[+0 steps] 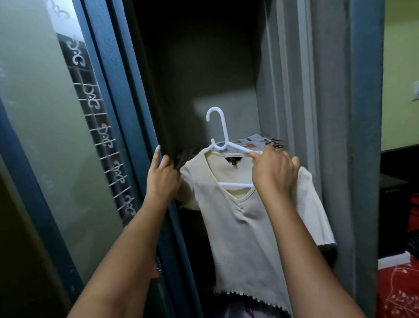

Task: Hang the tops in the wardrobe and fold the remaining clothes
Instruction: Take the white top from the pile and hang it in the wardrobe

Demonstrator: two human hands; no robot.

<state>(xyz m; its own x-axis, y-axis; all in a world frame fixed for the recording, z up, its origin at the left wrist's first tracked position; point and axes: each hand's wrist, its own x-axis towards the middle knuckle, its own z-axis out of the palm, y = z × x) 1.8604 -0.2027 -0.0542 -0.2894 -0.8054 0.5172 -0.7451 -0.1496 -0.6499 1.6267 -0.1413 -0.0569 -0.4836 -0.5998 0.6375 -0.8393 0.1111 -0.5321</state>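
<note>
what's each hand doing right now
Left hand: open, fingers at the top's shoulder.
Right hand: grips the hanger and top.

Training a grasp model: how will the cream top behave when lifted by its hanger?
The cream top is probably floppy and light: it drapes in folds below the white hanger. It may slide off, as the right hand holds its shoulder there.
</note>
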